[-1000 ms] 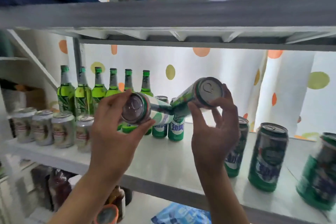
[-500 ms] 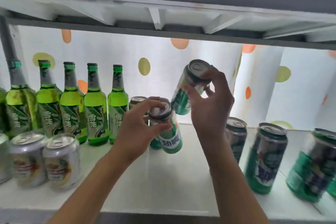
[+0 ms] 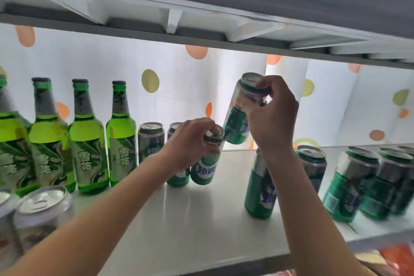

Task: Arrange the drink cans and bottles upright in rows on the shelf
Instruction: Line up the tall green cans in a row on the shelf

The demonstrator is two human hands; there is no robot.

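My left hand (image 3: 190,141) grips the top of a green can (image 3: 206,163) that stands upright on the white shelf (image 3: 201,215), beside two more green cans (image 3: 151,139) at the back. My right hand (image 3: 271,116) holds another green can (image 3: 240,114) by its upper part, tilted and lifted clear of the shelf. Several green glass bottles (image 3: 87,139) stand in a row at the back left. More green cans (image 3: 349,184) stand on the right, and one (image 3: 259,188) is partly hidden behind my right forearm.
Silver cans (image 3: 42,210) stand at the front left of the shelf. The shelf above (image 3: 201,36) hangs low over the cans. A dotted white curtain (image 3: 179,87) closes the back. Red packaging (image 3: 394,257) shows below at the right.
Both cans have turned from lying sideways in my hands to nearly upright. The left can has come down onto the shelf next to the back cans; the right can stays raised.
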